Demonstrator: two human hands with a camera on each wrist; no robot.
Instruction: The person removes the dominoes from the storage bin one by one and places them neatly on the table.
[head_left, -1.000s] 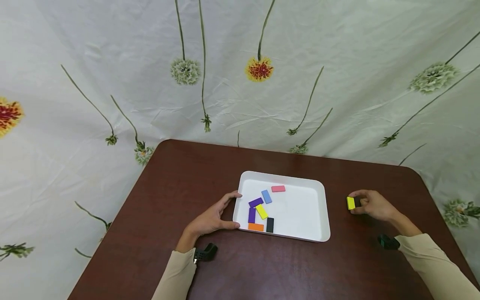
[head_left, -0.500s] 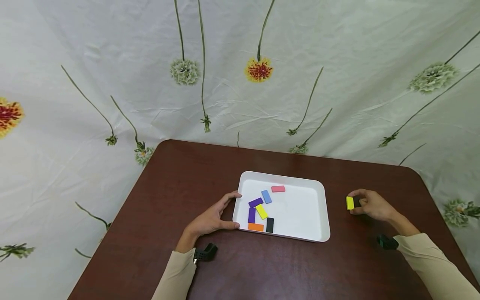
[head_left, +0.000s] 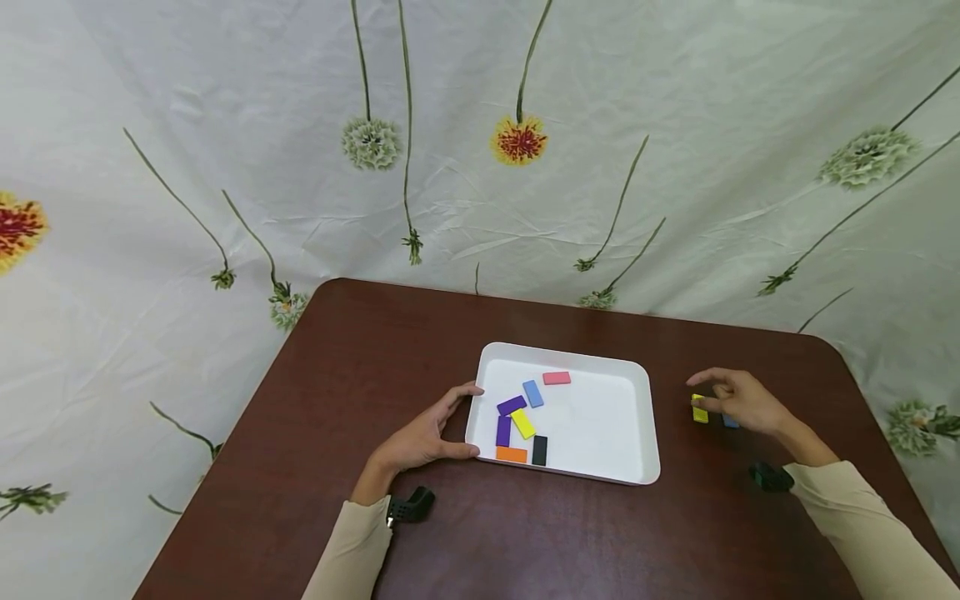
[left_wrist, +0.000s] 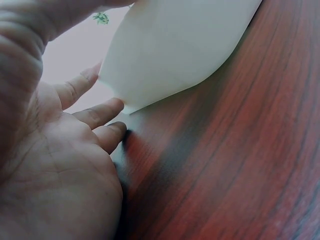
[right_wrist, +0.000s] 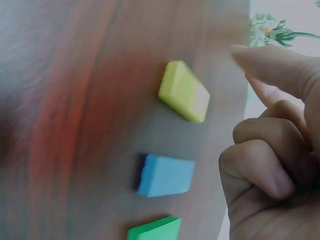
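Note:
My left hand (head_left: 422,435) touches the left end of a white tray (head_left: 596,421), its thumb and fingers spread along the outer wall. In the left wrist view, extended fingers (left_wrist: 102,114) meet that wall. My right hand (head_left: 746,407) is over the table to the right of the tray. Beneath its thumb lies a yellow block (head_left: 701,414), which the right wrist view shows apart from the fingers. A blue block (right_wrist: 169,175) and a green block (right_wrist: 156,230) lie in a row beside the yellow one. The green block is hidden in the head view.
Inside the tray, several blocks are gathered toward the left: pink (head_left: 557,378), light blue (head_left: 533,393), purple (head_left: 512,406), yellow (head_left: 523,423), orange (head_left: 512,455) and black (head_left: 540,451). A flowered cloth (head_left: 450,192) hangs behind the brown table (head_left: 390,350).
The right hand has let go of the yellow block, its index finger and thumb now spread apart, and the blue block has come into sight under it. The left hand and tray have stayed put.

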